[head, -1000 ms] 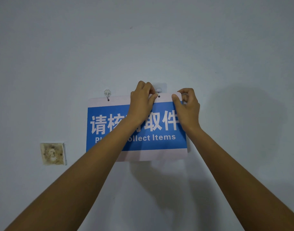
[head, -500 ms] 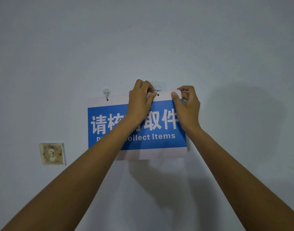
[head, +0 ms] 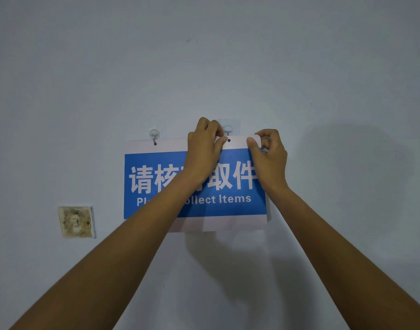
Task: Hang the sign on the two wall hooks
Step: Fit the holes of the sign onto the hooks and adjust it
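A blue and white sign (head: 228, 206) with Chinese characters and English words lies flat against the pale wall. Its left hole sits on the left hook (head: 154, 136). The right hook (head: 228, 129) pokes out just above the sign's top edge, with the right hole a little below its tip. My left hand (head: 204, 151) pinches the top edge just left of that hole. My right hand (head: 268, 156) grips the top right corner. My left forearm covers part of the lettering.
A stained, square wall plate (head: 75, 222) is set in the wall to the lower left of the sign. Bare painted wall (head: 228, 55) surrounds everything, with the shadow of my arms to the right and below.
The sign's right side has risen slightly and the right hook now shows above the top edge beside my left fingers. Both hands keep their grip.
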The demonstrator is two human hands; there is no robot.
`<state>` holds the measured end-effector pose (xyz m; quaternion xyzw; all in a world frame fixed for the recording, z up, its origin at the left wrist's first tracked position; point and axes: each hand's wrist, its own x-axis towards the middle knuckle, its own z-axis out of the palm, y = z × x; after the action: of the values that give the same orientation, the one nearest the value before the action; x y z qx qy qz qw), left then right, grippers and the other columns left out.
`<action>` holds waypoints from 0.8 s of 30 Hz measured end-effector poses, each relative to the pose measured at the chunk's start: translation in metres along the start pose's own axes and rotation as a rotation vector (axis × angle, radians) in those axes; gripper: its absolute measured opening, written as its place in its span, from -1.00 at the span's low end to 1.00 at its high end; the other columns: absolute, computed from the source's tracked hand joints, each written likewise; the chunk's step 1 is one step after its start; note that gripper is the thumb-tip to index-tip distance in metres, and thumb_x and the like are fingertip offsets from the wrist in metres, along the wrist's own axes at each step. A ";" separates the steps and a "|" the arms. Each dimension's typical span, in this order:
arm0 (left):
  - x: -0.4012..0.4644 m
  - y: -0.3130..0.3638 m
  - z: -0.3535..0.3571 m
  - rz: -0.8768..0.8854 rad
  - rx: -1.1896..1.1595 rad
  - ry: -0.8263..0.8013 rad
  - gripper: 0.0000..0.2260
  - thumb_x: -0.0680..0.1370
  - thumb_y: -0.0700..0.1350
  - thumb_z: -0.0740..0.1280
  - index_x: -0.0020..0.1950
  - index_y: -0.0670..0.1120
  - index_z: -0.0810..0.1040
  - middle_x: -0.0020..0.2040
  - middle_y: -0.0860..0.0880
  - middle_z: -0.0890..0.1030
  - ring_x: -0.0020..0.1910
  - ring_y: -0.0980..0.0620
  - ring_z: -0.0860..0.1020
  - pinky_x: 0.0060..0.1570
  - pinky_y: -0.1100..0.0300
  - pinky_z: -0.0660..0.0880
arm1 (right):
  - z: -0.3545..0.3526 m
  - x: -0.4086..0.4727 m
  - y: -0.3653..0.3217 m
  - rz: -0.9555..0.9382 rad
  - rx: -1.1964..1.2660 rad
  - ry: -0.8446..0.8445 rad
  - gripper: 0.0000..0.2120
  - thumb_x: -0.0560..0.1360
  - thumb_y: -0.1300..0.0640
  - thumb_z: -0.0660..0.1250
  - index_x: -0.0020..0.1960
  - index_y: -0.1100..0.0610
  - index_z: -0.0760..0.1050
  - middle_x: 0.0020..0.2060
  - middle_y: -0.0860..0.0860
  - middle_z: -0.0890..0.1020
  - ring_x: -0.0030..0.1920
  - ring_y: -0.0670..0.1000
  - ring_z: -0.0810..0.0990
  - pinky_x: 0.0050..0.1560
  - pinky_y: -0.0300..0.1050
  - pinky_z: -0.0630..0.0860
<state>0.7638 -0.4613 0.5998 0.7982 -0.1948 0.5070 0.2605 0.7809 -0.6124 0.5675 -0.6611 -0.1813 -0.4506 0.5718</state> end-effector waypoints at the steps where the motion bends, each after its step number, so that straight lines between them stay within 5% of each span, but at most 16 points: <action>1: 0.000 0.000 0.000 -0.005 -0.004 -0.001 -0.89 0.57 -0.11 0.28 0.00 -0.14 0.49 0.08 -0.11 0.49 0.00 -0.03 0.50 0.11 0.04 0.50 | 0.000 0.000 0.000 0.001 0.000 0.001 -0.78 0.55 -0.01 0.31 0.05 0.04 0.31 -0.12 -0.12 0.57 -0.26 -0.18 0.61 -0.24 -0.47 0.50; 9: -0.002 0.001 -0.001 0.012 0.028 0.005 -0.90 0.57 -0.13 0.28 -0.01 -0.16 0.50 0.07 -0.12 0.49 -0.04 -0.03 0.50 0.12 0.08 0.46 | 0.000 -0.002 0.003 0.012 -0.034 -0.010 -0.78 0.55 0.00 0.31 0.04 0.05 0.31 -0.12 -0.07 0.58 -0.25 -0.16 0.61 -0.18 -0.35 0.52; 19: -0.002 0.001 -0.004 0.001 -0.019 0.000 -0.90 0.57 -0.11 0.29 -0.02 -0.13 0.50 0.05 -0.10 0.49 -0.03 -0.03 0.51 0.11 0.00 0.51 | -0.003 -0.004 -0.002 0.011 -0.042 -0.013 -0.77 0.55 -0.01 0.31 0.06 0.05 0.31 -0.19 -0.20 0.54 -0.26 -0.18 0.61 -0.23 -0.43 0.50; 24: 0.000 0.000 -0.003 -0.018 -0.009 -0.002 -0.90 0.57 -0.10 0.29 -0.01 -0.12 0.49 0.06 -0.09 0.49 -0.02 -0.02 0.51 0.10 0.02 0.52 | -0.001 0.000 -0.004 0.024 -0.078 -0.021 -0.69 0.54 -0.03 0.31 0.12 0.16 0.36 -0.13 -0.11 0.56 -0.29 -0.20 0.58 -0.24 -0.42 0.43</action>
<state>0.7616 -0.4595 0.6009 0.7993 -0.1902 0.5029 0.2685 0.7779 -0.6129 0.5698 -0.6896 -0.1615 -0.4436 0.5492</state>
